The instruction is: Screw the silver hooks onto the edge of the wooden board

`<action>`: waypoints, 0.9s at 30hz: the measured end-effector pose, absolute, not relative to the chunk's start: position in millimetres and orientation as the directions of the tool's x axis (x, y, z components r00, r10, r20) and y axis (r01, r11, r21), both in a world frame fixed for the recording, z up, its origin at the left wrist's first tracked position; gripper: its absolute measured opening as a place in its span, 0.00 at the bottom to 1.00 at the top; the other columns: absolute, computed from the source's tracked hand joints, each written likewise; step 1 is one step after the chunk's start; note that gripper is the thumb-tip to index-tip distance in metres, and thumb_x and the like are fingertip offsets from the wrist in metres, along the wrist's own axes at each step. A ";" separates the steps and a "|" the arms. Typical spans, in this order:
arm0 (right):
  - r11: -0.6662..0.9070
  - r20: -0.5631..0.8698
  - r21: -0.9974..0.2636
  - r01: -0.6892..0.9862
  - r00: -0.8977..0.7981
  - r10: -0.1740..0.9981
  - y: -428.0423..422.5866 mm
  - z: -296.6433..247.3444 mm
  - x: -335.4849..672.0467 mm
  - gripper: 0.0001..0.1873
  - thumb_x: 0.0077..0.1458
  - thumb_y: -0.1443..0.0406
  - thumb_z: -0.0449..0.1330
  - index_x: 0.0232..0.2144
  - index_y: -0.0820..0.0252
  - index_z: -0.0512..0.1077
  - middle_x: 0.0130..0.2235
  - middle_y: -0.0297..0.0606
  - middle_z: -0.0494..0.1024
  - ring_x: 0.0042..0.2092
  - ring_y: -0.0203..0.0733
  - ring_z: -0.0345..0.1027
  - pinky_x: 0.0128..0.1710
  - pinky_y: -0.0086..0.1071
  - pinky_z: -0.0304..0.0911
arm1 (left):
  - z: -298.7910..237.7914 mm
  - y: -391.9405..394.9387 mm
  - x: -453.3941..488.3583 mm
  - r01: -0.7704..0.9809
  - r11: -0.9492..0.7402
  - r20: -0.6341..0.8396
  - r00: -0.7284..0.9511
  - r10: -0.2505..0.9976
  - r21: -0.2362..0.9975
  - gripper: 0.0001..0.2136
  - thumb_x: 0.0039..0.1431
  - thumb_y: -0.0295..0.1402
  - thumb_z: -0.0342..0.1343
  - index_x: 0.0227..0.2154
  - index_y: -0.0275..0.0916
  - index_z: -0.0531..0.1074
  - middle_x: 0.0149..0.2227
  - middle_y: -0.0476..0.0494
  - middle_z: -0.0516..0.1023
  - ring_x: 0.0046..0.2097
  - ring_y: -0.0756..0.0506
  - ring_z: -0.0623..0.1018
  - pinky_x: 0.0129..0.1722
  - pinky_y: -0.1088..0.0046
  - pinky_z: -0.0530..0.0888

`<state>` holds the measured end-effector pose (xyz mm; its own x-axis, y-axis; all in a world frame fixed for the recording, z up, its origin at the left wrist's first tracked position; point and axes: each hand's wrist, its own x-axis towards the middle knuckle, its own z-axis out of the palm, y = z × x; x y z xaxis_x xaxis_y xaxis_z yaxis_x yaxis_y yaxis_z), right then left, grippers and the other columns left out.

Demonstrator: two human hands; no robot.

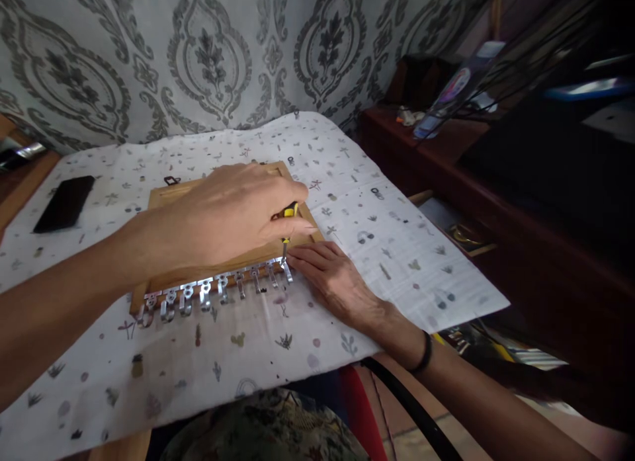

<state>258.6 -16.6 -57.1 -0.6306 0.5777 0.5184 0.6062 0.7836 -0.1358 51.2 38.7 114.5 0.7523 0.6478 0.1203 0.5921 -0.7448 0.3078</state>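
A wooden board [169,200] lies flat on a patterned white cloth [208,355], with a row of several metal hooks [206,292] along its near edge. My left hand [223,213] is closed round a small yellow-and-black screwdriver [289,211], held upright with its tip at the rightmost hook [286,268]. My right hand [330,272] lies on the cloth at the board's right corner, fingers together and pressed against that last hook. A black band circles my right wrist.
A black phone [64,203] rests on the cloth at far left. A small black clip [171,180] sits at the board's far edge. To the right stands a dark wooden cabinet [501,203] with an open drawer. A patterned curtain hangs behind the table.
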 end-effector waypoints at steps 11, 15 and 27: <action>0.780 0.529 -0.146 0.608 -0.619 0.581 -16.7 -55.3 256.2 0.19 0.67 0.74 0.50 0.53 0.64 0.76 0.53 0.48 0.82 0.54 0.51 0.73 0.52 0.46 0.68 | 114.3 29.7 38.5 0.533 -0.780 0.074 0.809 0.584 0.328 0.08 0.67 0.28 0.50 0.42 0.43 0.74 0.37 0.47 0.77 0.38 0.46 0.75 0.39 0.69 0.67; 0.781 0.513 -0.177 0.598 -0.621 0.592 -17.3 -52.9 255.7 0.18 0.66 0.74 0.54 0.54 0.68 0.76 0.52 0.51 0.82 0.52 0.54 0.73 0.51 0.49 0.68 | 92.8 11.5 54.9 0.452 -0.600 0.165 0.692 0.703 0.660 0.06 0.69 0.30 0.50 0.41 0.43 0.72 0.35 0.47 0.74 0.36 0.47 0.73 0.33 0.71 0.67; 0.772 0.563 -0.133 0.622 -0.594 0.575 -16.1 -54.3 252.0 0.13 0.67 0.74 0.55 0.49 0.67 0.78 0.49 0.49 0.83 0.49 0.50 0.73 0.49 0.45 0.67 | 63.4 26.2 88.0 -0.139 -0.123 0.177 0.507 0.844 0.983 0.11 0.64 0.42 0.60 0.33 0.43 0.66 0.15 0.62 0.48 0.16 0.54 0.48 0.18 0.76 0.51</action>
<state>252.0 -16.1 -54.3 -0.5936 0.5749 0.5632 0.6215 0.7720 -0.1330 88.0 26.2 63.4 0.5065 0.8439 0.1771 -0.1392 -0.1226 0.9826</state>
